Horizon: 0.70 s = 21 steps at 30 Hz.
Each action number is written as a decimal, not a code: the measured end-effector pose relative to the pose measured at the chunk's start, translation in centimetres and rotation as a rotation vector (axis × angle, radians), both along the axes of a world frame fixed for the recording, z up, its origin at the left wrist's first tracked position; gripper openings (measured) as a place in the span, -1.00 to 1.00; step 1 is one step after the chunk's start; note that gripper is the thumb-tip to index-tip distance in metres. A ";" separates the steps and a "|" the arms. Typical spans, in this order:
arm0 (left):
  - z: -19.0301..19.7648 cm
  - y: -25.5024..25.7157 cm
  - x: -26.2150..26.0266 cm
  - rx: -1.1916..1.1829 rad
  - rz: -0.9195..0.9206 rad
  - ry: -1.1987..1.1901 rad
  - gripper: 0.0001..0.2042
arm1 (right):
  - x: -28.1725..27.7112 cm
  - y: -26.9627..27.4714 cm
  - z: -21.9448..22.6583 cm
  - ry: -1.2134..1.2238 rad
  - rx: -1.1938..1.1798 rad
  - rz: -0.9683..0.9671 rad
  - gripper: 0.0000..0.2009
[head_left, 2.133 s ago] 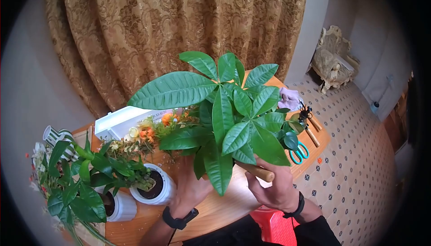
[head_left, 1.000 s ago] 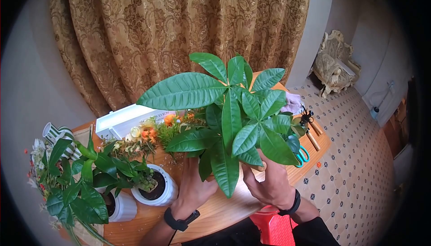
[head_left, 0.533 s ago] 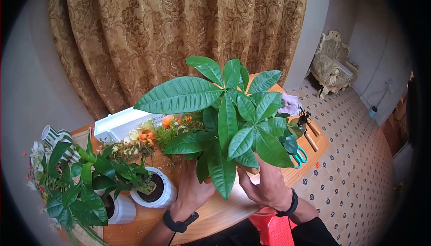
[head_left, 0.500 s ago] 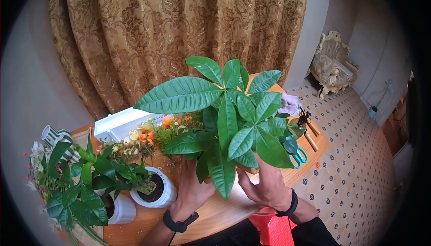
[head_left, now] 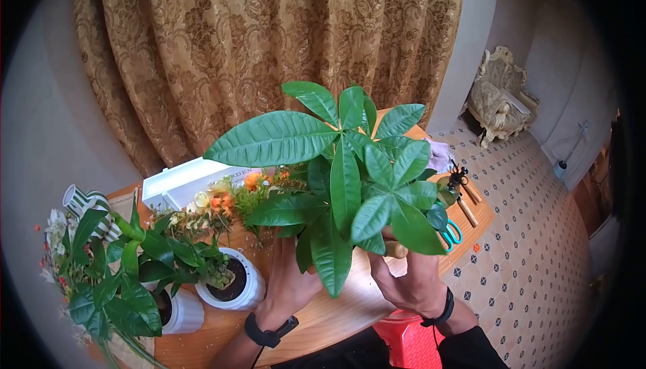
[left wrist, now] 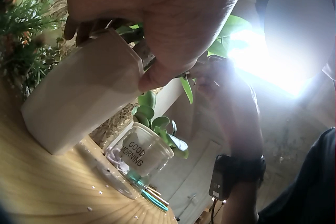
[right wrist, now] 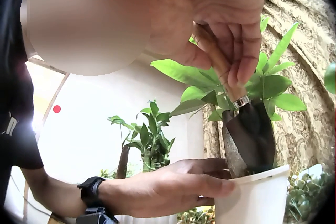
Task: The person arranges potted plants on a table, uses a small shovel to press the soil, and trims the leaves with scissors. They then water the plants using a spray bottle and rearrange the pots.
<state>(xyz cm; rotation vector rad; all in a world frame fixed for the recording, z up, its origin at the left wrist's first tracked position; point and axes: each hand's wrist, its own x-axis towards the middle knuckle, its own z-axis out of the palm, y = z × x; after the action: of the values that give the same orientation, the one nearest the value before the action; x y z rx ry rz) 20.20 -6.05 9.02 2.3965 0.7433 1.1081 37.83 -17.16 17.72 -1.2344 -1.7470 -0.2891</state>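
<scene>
A leafy green plant [head_left: 276, 140] with a thick trunk stands in a white pot [right wrist: 251, 203] on the wooden table. My left hand [right wrist: 168, 184] grips the pot at its rim, the thumb on the near side and the fingers reaching behind the trunk. In my right hand [head_left: 414, 281] is a small garden trowel [right wrist: 254, 139], held by its wooden handle above the pot. Its dark blade points down beside the trunk, and the tip is hidden behind the rim. From the head camera, leaves cover the pot and most of the trowel.
Two white potted plants, one in a ribbed pot [head_left: 250, 288], stand left. Behind lie orange and cream flowers [head_left: 222, 200] and a white planter box [head_left: 195, 180]. Teal scissors [head_left: 452, 234], wooden-handled tools [head_left: 468, 211] and a lettered clear pot [left wrist: 139, 153] are right. A red stool [head_left: 407, 342] is below.
My right hand has shifted slightly right and turned, and the trowel handle's end has moved with it. Leaves on the plant's right side have swayed. My left hand keeps its place.
</scene>
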 end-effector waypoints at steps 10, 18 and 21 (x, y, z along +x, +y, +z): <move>0.4 -0.2 0.0 -0.021 0.014 -0.004 -0.50 | -0.5 0.2 -1.0 -0.102 -0.052 -0.037 -0.50; -0.3 -0.3 0.0 -0.012 0.016 0.002 -0.52 | -0.1 0.0 -1.6 -0.114 -0.026 -0.031 -0.42; -0.6 -0.1 -0.1 -0.031 -0.012 0.039 -0.37 | 0.1 0.3 -1.8 -0.101 0.014 -0.046 -0.45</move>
<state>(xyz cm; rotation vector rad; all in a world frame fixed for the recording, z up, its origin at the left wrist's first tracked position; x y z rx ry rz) 20.13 -6.17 8.41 2.3998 0.7527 1.0406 37.90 -16.86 15.87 -1.2702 -1.8013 -0.3956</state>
